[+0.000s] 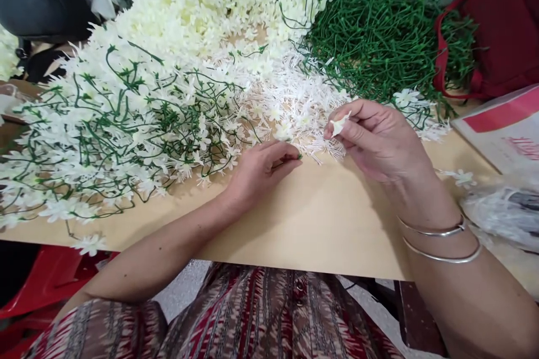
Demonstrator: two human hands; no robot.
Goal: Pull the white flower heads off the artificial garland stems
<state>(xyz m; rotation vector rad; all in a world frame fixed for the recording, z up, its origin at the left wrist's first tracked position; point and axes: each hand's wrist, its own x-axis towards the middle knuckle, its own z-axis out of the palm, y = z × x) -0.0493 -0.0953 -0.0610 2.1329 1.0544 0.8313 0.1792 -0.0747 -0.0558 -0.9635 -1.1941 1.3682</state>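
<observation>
Pinched between the thumb and fingers of my right hand (377,137) is a small white artificial flower (340,123), raised a little over the table. My left hand (265,171) is closed just to the left of it. A green tip of an artificial stem (300,156) pokes out at its fingertips; the rest is hidden by the hand. The two hands are apart. Just beyond them lies a loose heap of thin white flower centres (295,92). Beside my left hand spreads a pile of white flowers on green stems (138,118).
Cream blossoms (197,0) are heaped at the back, with a tangle of green stems (374,33) to their right. A red bag (501,28), a printed box (505,123) and a clear plastic bag (501,207) line the right side. A black bag (42,0) sits back left.
</observation>
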